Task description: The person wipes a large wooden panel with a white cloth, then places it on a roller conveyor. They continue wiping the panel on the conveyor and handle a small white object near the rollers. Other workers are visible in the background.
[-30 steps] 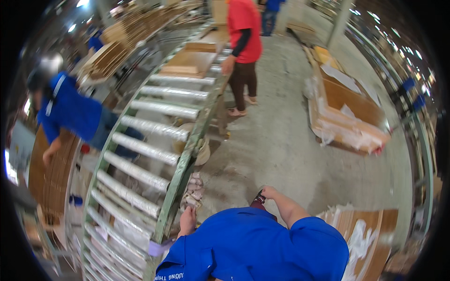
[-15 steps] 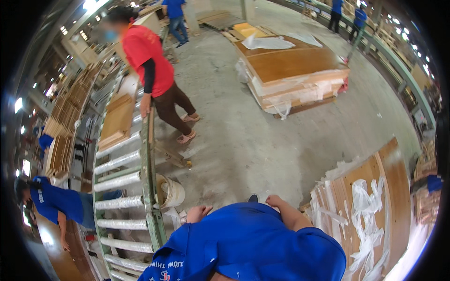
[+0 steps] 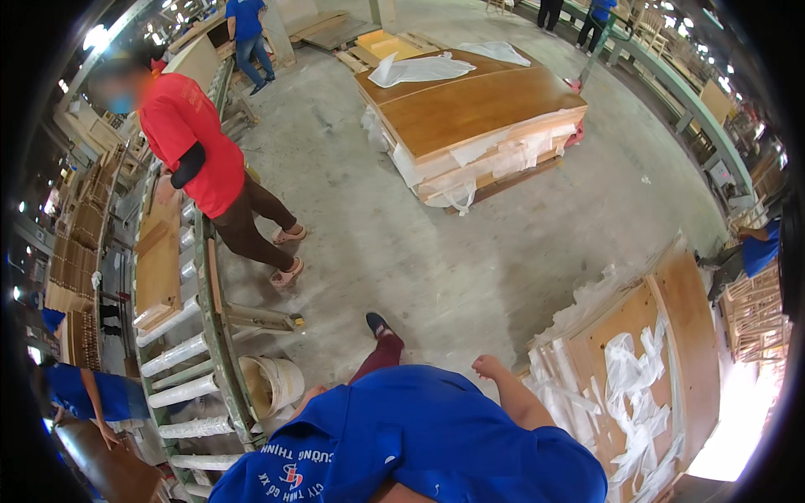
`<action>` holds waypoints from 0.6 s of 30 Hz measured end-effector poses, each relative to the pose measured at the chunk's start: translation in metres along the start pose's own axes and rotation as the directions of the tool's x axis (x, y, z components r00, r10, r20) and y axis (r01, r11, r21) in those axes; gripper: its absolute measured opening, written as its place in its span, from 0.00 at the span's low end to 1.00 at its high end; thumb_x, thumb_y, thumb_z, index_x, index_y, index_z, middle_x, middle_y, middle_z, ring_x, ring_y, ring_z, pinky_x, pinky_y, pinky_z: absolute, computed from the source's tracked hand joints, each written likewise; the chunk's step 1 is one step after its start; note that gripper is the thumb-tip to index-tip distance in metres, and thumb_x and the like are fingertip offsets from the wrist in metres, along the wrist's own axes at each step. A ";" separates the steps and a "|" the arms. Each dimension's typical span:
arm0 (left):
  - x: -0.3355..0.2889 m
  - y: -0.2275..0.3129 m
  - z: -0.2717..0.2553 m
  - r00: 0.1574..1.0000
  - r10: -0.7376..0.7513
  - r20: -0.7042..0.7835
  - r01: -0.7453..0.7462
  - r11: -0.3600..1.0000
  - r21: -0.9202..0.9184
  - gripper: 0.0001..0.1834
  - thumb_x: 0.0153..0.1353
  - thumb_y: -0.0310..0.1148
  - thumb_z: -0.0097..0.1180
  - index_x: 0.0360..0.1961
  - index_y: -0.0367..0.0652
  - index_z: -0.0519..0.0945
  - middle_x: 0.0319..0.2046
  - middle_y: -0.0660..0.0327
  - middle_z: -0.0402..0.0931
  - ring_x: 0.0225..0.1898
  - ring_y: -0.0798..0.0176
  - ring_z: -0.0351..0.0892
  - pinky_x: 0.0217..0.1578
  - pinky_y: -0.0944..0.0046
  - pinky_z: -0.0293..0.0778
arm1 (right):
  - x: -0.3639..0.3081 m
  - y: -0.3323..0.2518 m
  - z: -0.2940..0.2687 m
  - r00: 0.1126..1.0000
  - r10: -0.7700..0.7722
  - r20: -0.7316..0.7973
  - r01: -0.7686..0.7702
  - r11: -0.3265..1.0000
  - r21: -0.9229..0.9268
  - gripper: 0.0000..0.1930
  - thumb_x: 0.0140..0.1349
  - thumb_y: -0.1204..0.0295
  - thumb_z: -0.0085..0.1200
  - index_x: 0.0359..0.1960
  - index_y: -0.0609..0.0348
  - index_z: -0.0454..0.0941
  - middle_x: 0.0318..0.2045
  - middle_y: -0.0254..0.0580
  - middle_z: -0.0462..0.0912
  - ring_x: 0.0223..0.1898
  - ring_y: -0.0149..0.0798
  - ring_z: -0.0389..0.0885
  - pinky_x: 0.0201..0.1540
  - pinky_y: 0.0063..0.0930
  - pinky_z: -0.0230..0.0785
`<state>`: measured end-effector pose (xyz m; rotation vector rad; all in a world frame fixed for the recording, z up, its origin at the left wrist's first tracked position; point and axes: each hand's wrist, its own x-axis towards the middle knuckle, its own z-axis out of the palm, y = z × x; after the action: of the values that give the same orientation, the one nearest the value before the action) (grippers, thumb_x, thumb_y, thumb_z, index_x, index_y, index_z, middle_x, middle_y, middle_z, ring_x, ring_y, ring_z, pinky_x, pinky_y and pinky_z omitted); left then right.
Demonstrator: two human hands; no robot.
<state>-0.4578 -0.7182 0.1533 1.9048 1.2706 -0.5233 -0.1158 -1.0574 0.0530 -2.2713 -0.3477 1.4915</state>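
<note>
1. The right hand (image 3: 487,366) is out in front of the body. Its fingers look a bit curled, and nothing shows in it. It is too small to tell if they press together.
2. The left hand (image 3: 312,396) peeks out past the bright blue cloth shirt (image 3: 411,427). Most of it is hidden, so I cannot tell if it is spread or squeezed.
3. Just beside the left hand is a round white bucket (image 3: 290,384). It stands on the smooth grey floor (image 3: 369,251).
4. Past the bucket is a long green roller table (image 3: 215,323) with shiny rollers. Flat brown wood boards (image 3: 158,260) lie on it.
5. To the right of the right hand, and apart from it, is a low pile of brown wood panels (image 3: 692,335). Crumpled white wrap (image 3: 627,369) lies on top.
6. A person in a red shirt (image 3: 197,138) stands beside the roller table.
7. Farther ahead is a big brown wooden stack (image 3: 486,105) with thin white sheets (image 3: 419,69) on it.
</note>
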 end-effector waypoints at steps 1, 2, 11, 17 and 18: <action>0.010 0.003 -0.005 0.999 -0.022 0.040 0.022 1.000 -0.011 0.19 0.55 0.46 0.49 0.32 0.37 0.75 0.27 0.50 0.78 0.34 0.51 0.78 0.33 0.57 0.72 | 0.005 -0.004 -0.007 1.000 0.004 0.012 -0.004 1.000 -0.012 0.13 0.50 0.66 0.49 0.33 0.62 0.78 0.23 0.41 0.79 0.19 0.34 0.79 0.20 0.28 0.71; 0.021 0.006 -0.010 0.997 -0.044 0.066 0.045 0.999 -0.021 0.19 0.55 0.46 0.49 0.32 0.37 0.75 0.27 0.50 0.78 0.34 0.51 0.78 0.33 0.57 0.72 | 0.012 -0.012 -0.014 1.000 0.002 0.024 -0.001 1.000 -0.029 0.14 0.50 0.66 0.49 0.33 0.62 0.78 0.23 0.41 0.80 0.20 0.34 0.79 0.21 0.28 0.71; 0.184 0.087 -0.136 0.993 0.087 0.076 -0.088 0.996 0.019 0.19 0.54 0.45 0.49 0.32 0.37 0.75 0.27 0.50 0.78 0.34 0.52 0.78 0.34 0.57 0.72 | 0.097 -0.155 -0.103 0.992 -0.002 -0.123 0.008 0.999 0.043 0.11 0.51 0.67 0.47 0.29 0.61 0.78 0.16 0.40 0.77 0.17 0.35 0.77 0.19 0.28 0.69; 0.304 0.198 -0.244 0.980 0.196 0.037 -0.199 0.977 0.079 0.19 0.53 0.45 0.50 0.33 0.37 0.76 0.28 0.50 0.78 0.34 0.52 0.78 0.35 0.57 0.73 | 0.174 -0.255 -0.170 0.972 -0.051 -0.230 0.121 0.946 0.300 0.14 0.54 0.66 0.49 0.38 0.61 0.76 0.24 0.41 0.79 0.21 0.32 0.78 0.21 0.27 0.70; 0.319 0.210 -0.254 0.976 0.215 0.038 -0.218 0.972 0.084 0.18 0.53 0.44 0.50 0.33 0.37 0.76 0.27 0.50 0.78 0.34 0.52 0.78 0.35 0.57 0.72 | 0.185 -0.269 -0.174 0.973 -0.053 -0.227 0.128 0.935 0.330 0.14 0.54 0.66 0.49 0.38 0.61 0.76 0.24 0.41 0.79 0.21 0.31 0.77 0.21 0.26 0.69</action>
<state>-0.1541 -0.3749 0.1673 2.0715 1.0197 -0.4973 0.1202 -0.7744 0.0862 -2.0773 -0.1148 1.1431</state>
